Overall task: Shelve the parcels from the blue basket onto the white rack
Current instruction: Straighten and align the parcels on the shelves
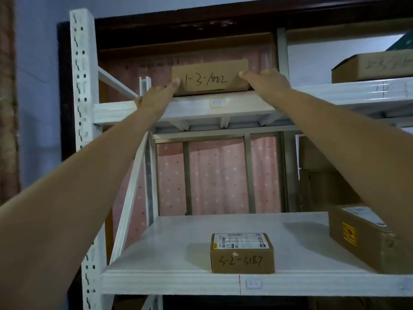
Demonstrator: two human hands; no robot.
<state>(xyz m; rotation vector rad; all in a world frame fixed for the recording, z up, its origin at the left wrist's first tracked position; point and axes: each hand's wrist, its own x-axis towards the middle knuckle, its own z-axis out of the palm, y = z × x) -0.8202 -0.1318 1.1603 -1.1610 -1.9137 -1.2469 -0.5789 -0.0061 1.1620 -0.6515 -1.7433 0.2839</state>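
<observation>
A brown cardboard parcel [210, 78] marked "1-3-1002" rests on the upper shelf of the white rack [201, 109], above a small "1-3" tag. My left hand [159, 95] touches the parcel's left end with its fingertips. My right hand [264, 82] presses on its right end. Both arms reach up from below. The blue basket is out of view.
On the lower shelf [178, 285] sits a small parcel [242, 253] marked "5-2-5187" and a larger box [366, 236] at the right. Another box [375, 68] stands on the upper right shelf. A pink dotted curtain hangs behind the rack; its perforated post [81, 86] rises at left.
</observation>
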